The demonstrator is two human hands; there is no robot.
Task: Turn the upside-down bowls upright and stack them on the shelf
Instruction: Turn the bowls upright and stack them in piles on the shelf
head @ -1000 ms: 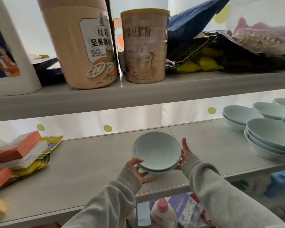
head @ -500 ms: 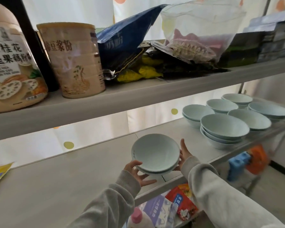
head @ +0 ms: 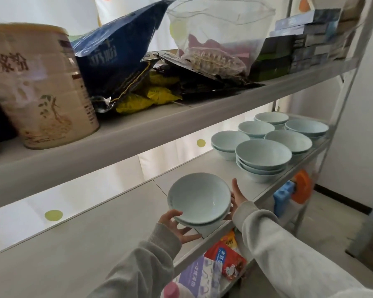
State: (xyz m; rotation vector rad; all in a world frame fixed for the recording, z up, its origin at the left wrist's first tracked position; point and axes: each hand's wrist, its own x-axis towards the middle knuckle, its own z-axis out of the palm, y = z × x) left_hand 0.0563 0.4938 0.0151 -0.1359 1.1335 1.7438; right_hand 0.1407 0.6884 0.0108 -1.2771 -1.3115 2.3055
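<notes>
Two pale blue bowls nested upright form a small stack (head: 199,197), held just above the front of the grey middle shelf (head: 99,237). My left hand (head: 177,226) cups the stack from below left. On the stack's right side my right hand (head: 237,195) presses flat against the rim. Further right on the same shelf stand several more stacks of upright pale blue bowls; the nearest stack (head: 262,159) holds three.
The upper shelf (head: 151,127) hangs close overhead, carrying a beige tin (head: 39,89), a blue bag (head: 116,59), a clear bag and dark boxes. A metal upright (head: 340,100) bounds the rack on the right. Packets and a pink-capped bottle (head: 171,290) lie on the shelf below.
My view has swung to the right, bringing the stacks of bowls at the shelf's right end fully into sight. Both hands still grip the two-bowl stack in the same way.
</notes>
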